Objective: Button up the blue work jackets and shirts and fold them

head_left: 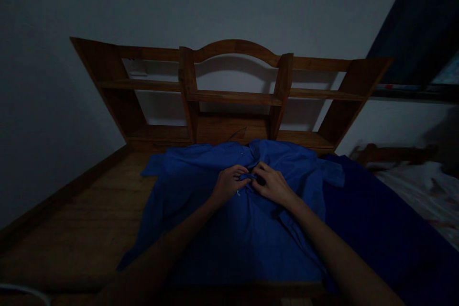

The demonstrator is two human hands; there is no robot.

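Observation:
A blue long garment, seemingly a shirt (pixel 201 215), lies spread on the wooden desk top, its sleeves out to either side. My left hand (pixel 230 182) pinches a bunched bit of its front near the middle. Close beside it, my right hand (pixel 273 184) grips the cloth of the same front edge, fingers curled. The fabric is gathered and lifted slightly between my fingertips. Whether a button sits in the pinch is too dark and small to tell. A small white speck, perhaps a tag or thread, shows just under my left fingers.
A wooden shelf unit (pixel 234 98) with an arched top stands at the back against the wall. Dark blue cloth (pixel 373 229) lies to the right. Bare wooden surface (pixel 89 210) shows at left. A dark curtain (pixel 416 24) hangs at upper right. A white cable (pixel 25 289) curves at lower left.

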